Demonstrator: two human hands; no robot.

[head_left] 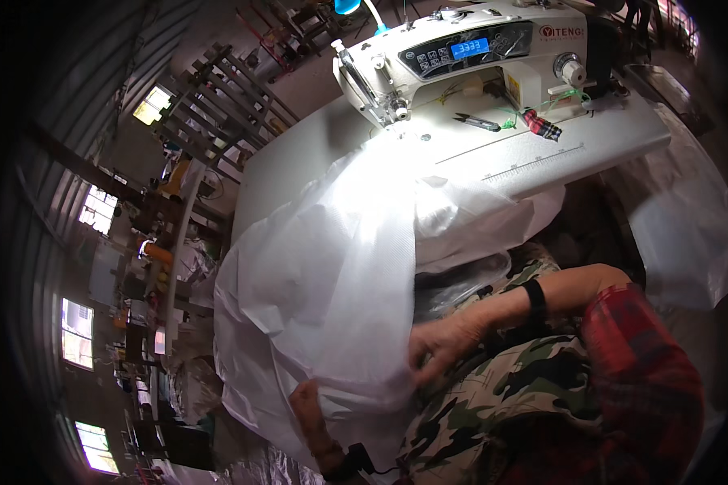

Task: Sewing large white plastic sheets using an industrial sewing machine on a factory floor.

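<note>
A large sheet of thin white fabric [323,275] runs from under the sewing head of a white sewing machine [493,69] down over the table's front edge toward my lap. With bent fingers my right hand [446,343] grips the fabric's right edge. My left hand [307,404] is closed at the lower part of the cloth, lower and farther left than the right; some of its fingers are hidden by the folds. A bright lamp glare washes out the cloth near the needle.
On the white machine table [542,158] lie thread snips [477,122] and a small checked cloth bundle [542,125] with green thread. Translucent plastic sheeting [679,218] hangs at the right. A slatted grey rack [218,109] stands at the far left. Camouflage cloth [518,388] covers my lap.
</note>
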